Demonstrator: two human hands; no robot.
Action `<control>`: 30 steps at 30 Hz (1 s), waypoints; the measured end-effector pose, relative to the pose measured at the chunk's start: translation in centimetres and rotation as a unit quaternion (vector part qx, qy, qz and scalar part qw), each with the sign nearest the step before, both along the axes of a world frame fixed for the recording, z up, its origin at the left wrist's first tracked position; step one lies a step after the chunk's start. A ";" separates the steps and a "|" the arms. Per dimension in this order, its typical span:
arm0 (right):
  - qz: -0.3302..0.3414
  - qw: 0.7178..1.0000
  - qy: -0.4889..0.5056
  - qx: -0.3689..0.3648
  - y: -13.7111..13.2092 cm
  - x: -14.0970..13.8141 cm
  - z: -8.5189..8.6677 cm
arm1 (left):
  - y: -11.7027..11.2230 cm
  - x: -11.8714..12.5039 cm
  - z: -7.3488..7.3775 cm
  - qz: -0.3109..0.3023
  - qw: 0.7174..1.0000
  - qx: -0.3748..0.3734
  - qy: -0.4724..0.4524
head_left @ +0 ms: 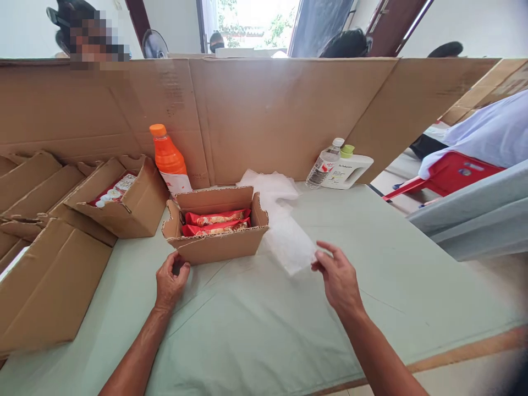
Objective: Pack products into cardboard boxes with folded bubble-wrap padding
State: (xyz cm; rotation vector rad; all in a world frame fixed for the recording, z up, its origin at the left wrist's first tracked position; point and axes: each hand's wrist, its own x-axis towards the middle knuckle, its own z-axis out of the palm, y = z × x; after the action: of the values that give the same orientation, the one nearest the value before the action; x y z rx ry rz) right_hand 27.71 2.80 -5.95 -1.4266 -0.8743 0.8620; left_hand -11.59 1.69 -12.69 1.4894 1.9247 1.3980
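A small open cardboard box stands on the pale green table, with red snack packets lying inside. My left hand is curled at the box's near left corner, fingers closed against the cardboard. My right hand pinches the near corner of a thin white foam sheet that lies just right of the box.
A second box with packets sits to the left among flattened cardboard. An orange bottle, a clear water bottle and a white jug stand before the cardboard wall. A red chair is at right.
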 end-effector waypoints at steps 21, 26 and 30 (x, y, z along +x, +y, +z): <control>0.286 0.922 0.185 -0.185 -20.1 -6.0 -0.4 | -17.1 9.1 1.9 -0.381 0.893 0.111 0.214; 0.323 0.881 0.274 -0.210 -21.5 -6.9 -0.7 | -17.3 9.7 2.5 -0.417 0.902 0.076 0.087; 0.323 0.891 0.268 -0.176 -21.8 -6.0 -1.0 | -17.5 9.6 3.9 -0.400 0.915 -0.059 0.001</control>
State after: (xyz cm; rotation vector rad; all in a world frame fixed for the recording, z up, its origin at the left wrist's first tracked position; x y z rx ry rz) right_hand 21.68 -19.05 -6.94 -1.0858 -0.7833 1.8985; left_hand -1.96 -15.82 -8.76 1.8895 1.1202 0.8744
